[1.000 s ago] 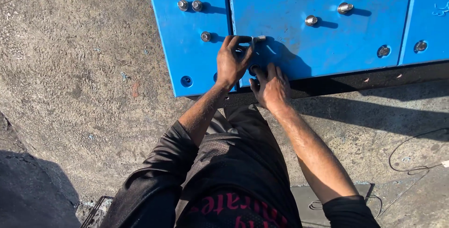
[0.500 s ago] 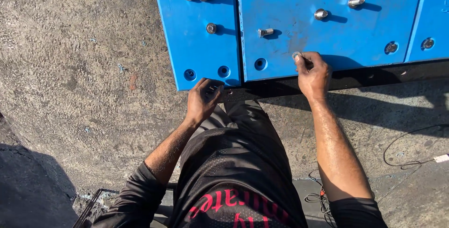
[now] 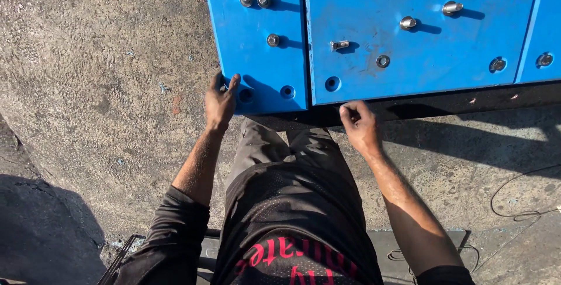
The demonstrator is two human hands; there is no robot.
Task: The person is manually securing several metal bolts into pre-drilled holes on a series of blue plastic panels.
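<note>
Below, both hands rested at the near edge of the blue panels on the rough concrete ground.

The left hand (image 3: 221, 101) lay flat with fingers spread on the near-left corner of the left blue panel (image 3: 257, 57); the right hand (image 3: 360, 126), fingers curled, pinched the near edge of the larger blue panel (image 3: 421, 45), holding nothing loose; steel bolts (image 3: 339, 45) stood up from the panels and several holes (image 3: 332, 83) sat empty; the panels looked stiff, heavy and smooth, best gripped by their edges.
</note>
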